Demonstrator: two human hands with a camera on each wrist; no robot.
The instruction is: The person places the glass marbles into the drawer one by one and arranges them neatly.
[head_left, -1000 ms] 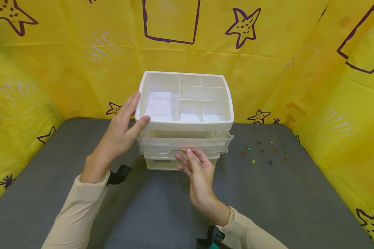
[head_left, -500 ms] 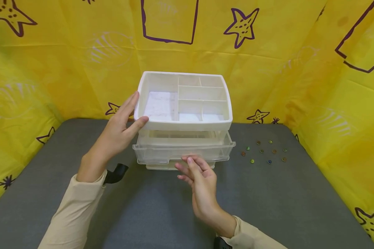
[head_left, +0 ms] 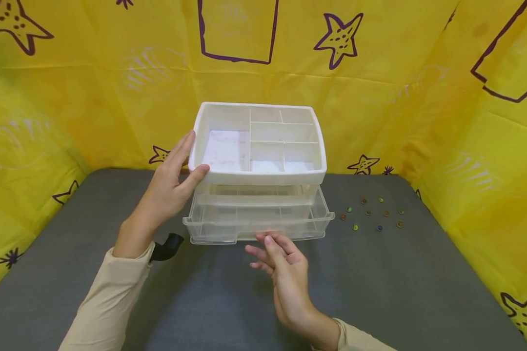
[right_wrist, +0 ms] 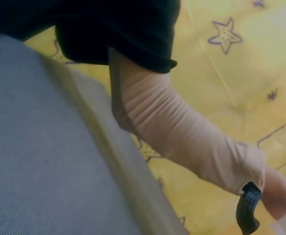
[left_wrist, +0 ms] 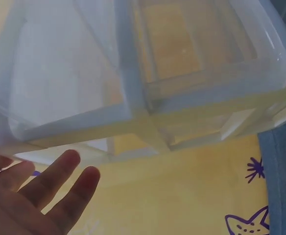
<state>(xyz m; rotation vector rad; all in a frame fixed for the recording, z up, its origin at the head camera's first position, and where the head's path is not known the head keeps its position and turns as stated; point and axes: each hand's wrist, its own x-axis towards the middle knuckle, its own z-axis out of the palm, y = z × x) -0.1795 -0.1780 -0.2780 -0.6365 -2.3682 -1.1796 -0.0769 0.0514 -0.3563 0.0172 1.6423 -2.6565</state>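
A white plastic drawer organizer (head_left: 259,178) stands on the grey table, with a divided open tray on top. Its clear drawer (head_left: 211,229) is pulled out toward me, and I see no items in it. My left hand (head_left: 167,190) rests against the organizer's left side, fingers fairly straight, thumb on the front corner of the rim. In the left wrist view, that hand's fingers (left_wrist: 59,181) lie by the organizer's side. My right hand (head_left: 287,280) pinches the middle of the drawer's front lip between thumb and fingers. The right wrist view does not show the right hand.
Several small round coloured pieces (head_left: 379,228) lie scattered on the table right of the organizer. Yellow cloth (head_left: 254,83) with sea drawings walls the table at the back and sides. The grey table (head_left: 202,302) extends in front of the organizer.
The clear drawer has slid out toward me along with my right hand, and now hides the lower drawer. My left hand has stayed at the organizer's left side.
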